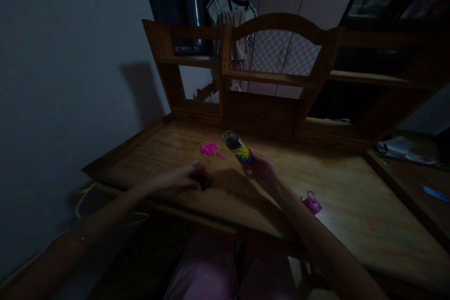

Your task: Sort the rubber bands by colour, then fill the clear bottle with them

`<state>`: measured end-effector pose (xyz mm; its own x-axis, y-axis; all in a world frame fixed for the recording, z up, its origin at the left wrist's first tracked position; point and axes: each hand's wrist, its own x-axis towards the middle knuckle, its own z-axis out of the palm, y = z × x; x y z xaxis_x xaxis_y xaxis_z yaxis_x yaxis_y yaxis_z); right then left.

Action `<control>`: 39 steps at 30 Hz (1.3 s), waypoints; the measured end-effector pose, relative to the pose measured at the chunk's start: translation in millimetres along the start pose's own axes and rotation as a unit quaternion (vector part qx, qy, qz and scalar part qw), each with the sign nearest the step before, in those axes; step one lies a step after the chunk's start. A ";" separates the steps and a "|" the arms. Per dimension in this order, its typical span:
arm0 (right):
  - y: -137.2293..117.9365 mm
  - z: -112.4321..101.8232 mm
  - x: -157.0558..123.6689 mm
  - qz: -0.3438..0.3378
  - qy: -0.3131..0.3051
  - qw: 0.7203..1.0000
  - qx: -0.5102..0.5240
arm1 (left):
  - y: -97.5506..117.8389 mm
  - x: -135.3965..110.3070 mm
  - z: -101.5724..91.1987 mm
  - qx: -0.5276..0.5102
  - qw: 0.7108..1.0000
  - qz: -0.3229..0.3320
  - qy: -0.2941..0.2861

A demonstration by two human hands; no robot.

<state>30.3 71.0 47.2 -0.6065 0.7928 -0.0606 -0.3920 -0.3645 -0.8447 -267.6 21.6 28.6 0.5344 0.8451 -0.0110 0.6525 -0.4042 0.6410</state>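
My right hand (262, 168) is closed around the lower end of a clear bottle (232, 140), tilted with its far end up and to the left. Layers of small black, yellow and blue pieces show through its wall. My left hand (190, 174) rests low on the desk, fingers curled at a heap of small dark pieces (204, 181); its fingertips are partly hidden in shadow. Just beyond it lies a loose pile of small bright pink pieces (210, 149). Beside my right forearm is a pink-purple object with a loop (312, 203), perhaps the bottle's lid.
The wooden desk (337, 168) has a shelf unit (269, 75) along its back edge. A wall (70, 56) stands at the left. A white cable (79, 204) hangs by the left front edge. Papers (404, 150) lie on a surface at the right.
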 end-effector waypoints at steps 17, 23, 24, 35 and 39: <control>6.4 -5.1 3.0 -0.023 0.070 0.988 -0.133 | -0.3 3.4 -14.3 -0.005 0.997 -0.039 0.069; 13.0 0.9 -2.4 -0.041 0.063 0.960 -0.271 | 35.5 14.9 -62.1 -0.003 0.997 -0.039 0.074; 13.8 2.2 -3.2 -0.042 0.057 0.959 -0.276 | 40.8 17.2 -64.4 -0.009 0.997 -0.031 0.066; 18.7 3.8 -1.6 -0.038 0.050 0.978 -0.197 | 65.5 37.4 -56.1 -0.140 0.979 -0.037 0.144; 22.4 1.7 3.3 -0.007 0.047 0.987 -0.153 | 76.3 41.1 -62.1 -0.129 0.975 -0.026 0.181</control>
<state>18.4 64.6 29.0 -0.5296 0.8440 -0.0849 -0.1644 -0.2003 -0.9658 -229.2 47.1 124.7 0.2494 0.9493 0.1917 0.4921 -0.2947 0.8191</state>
